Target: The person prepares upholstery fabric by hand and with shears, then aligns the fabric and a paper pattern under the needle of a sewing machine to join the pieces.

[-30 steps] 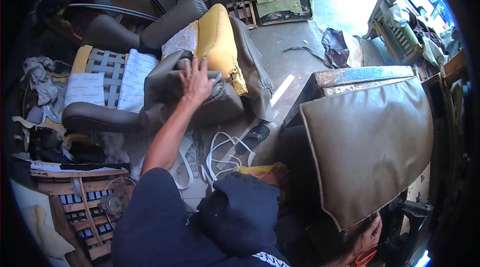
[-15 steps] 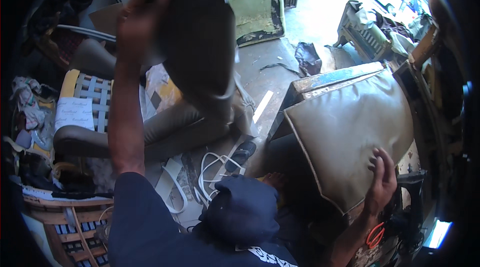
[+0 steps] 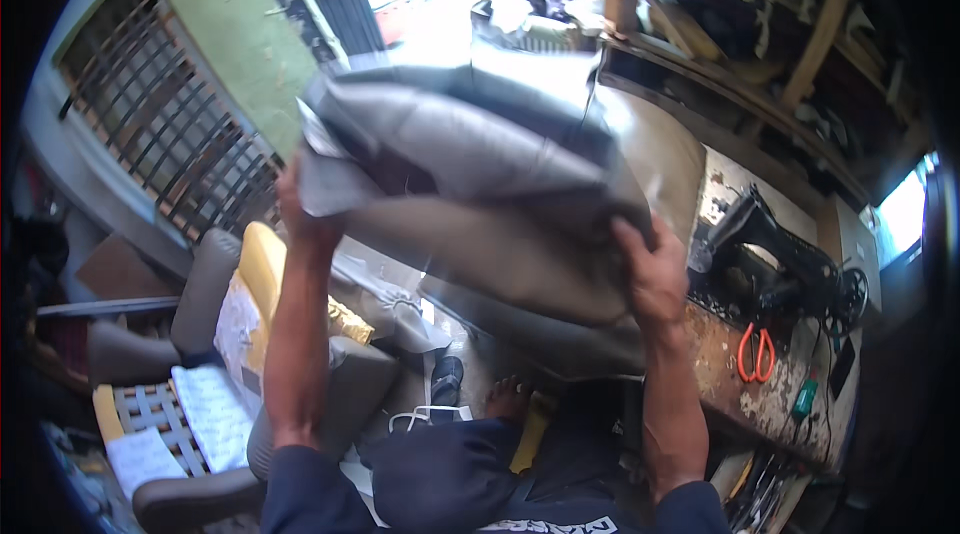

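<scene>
Between my two raised hands I hold a grey-brown leatherette upholstery cover (image 3: 480,244), its paler underside folded over along the top. My left hand (image 3: 305,214) is closed on its left end, partly hidden by the material. At the right end, my right hand (image 3: 655,269) grips the edge with the thumb on top. Behind and below it, a glossy olive-brown leatherette piece (image 3: 665,149) lies over the work table. The held cover hides much of that piece, and motion blurs part of it.
At right, a black sewing machine (image 3: 775,259) stands on the worn table (image 3: 735,364), with orange-handled scissors (image 3: 757,354) and a green-handled tool (image 3: 804,398). Grey armchair parts (image 3: 335,399) and a webbed seat frame (image 3: 165,409) crowd the left. Wooden shelving (image 3: 740,84) rises behind.
The view has turned right. The cover that my left hand held up at the left is now in front of me, and my right hand has left the olive-brown piece and grips it too.
</scene>
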Tool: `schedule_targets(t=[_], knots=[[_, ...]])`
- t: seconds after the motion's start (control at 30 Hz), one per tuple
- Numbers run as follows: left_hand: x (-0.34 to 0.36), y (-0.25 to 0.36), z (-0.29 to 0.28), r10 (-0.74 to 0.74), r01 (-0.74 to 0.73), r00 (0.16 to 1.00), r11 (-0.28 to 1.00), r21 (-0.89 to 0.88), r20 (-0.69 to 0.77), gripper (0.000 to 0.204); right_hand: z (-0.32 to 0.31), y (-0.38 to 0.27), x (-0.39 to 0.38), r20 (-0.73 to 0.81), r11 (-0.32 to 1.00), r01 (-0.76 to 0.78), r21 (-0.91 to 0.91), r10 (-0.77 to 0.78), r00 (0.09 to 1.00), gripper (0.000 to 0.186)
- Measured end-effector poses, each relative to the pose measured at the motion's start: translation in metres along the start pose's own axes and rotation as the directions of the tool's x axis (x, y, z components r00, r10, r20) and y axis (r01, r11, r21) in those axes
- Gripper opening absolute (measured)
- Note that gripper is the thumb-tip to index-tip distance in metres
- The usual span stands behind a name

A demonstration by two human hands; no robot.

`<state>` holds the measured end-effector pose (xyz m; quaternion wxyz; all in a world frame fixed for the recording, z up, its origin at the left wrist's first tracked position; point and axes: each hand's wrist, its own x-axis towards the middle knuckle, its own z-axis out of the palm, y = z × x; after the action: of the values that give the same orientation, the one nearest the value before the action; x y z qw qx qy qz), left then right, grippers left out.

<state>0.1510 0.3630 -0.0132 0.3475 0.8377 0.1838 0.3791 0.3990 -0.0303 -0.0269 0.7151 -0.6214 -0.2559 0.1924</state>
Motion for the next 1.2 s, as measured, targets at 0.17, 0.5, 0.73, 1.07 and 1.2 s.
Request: schedule_targets(t=[0.17,0.5,0.73,1.07,1.2], knots=[[-0.029,-0.057,0.095,-0.659,0.484,0.749,0.613,-0.624,-0.066,0.027,-0.067,0.039,-0.051,-0.184,0.962,-0.102,-0.251,0.056,0.981,0.026],[0.055,0.134,0.199,0.35,-0.569,0.738,0.782,0.254,0.578,0.069,-0.06,0.03,-0.069,-0.023,0.787,0.048,-0.615,-0.079,0.997,0.022],[0.117,0.095,0.214,0.281,-0.401,0.864,0.885,0.235,0.417,0.02,-0.081,0.051,-0.091,-0.235,0.801,-0.117,-0.587,-0.03,0.972,0.021],[0.202,0.028,0.141,-0.14,0.141,0.989,0.99,0.03,-0.046,0.035,-0.1,0.026,-0.089,-0.295,0.687,-0.143,-0.713,-0.109,0.949,0.059],[0.189,0.026,0.175,-0.071,0.083,0.996,0.969,0.232,-0.058,0.037,-0.074,0.014,-0.031,0.152,0.504,0.311,-0.806,-0.331,0.931,0.058]])
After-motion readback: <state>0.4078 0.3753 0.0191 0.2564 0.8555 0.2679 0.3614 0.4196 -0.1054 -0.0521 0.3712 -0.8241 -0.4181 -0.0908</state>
